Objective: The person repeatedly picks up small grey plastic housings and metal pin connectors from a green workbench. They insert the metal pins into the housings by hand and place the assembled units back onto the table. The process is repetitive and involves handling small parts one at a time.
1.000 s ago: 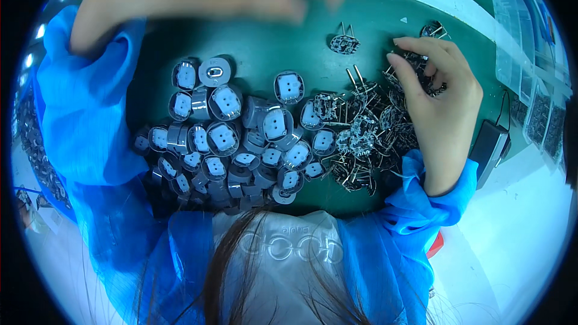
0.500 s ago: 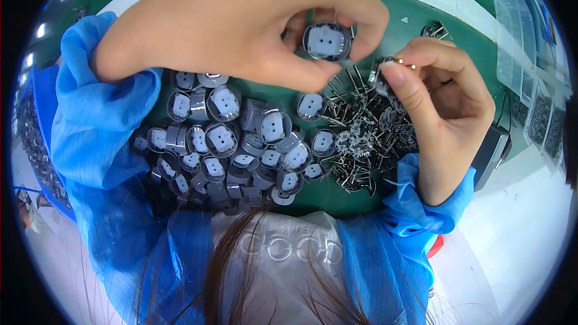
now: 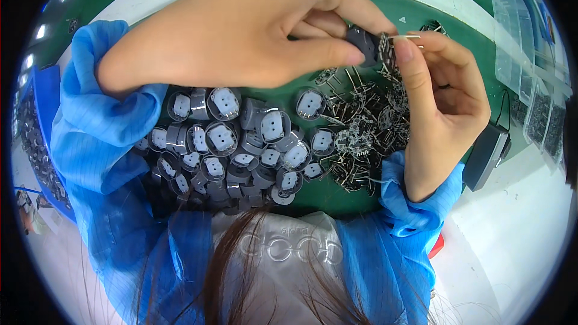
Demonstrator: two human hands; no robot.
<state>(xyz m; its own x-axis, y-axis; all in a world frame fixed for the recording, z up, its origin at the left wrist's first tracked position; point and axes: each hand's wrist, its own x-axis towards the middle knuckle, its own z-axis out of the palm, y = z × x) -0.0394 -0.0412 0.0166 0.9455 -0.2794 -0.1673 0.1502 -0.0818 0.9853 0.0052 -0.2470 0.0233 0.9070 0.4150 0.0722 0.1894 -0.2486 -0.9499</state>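
Between the thumb and fingers of my left hand (image 3: 259, 42) is a round grey plastic housing (image 3: 362, 45), turned on its side. My right hand (image 3: 445, 84) pinches a small round circuit board with metal pins (image 3: 387, 51). The board stands at the housing's open end, its pins pointing right; whether it has entered the housing is hidden. Below my left hand lies a heap of similar grey housings (image 3: 223, 138), many showing pale inserts with two holes. A tangle of pinned boards (image 3: 361, 135) lies to its right, beneath the held parts.
On the right stand clear plastic trays (image 3: 512, 42) and a dark grey box (image 3: 486, 156) with a cord. A blue bin (image 3: 45, 126) of small parts is at the far left. The green work surface (image 3: 313, 195) has a pale curved border at the back.
My left hand has moved right and turned the housing sideways toward my right hand. The board's pins now point right, and housing and board have come together.
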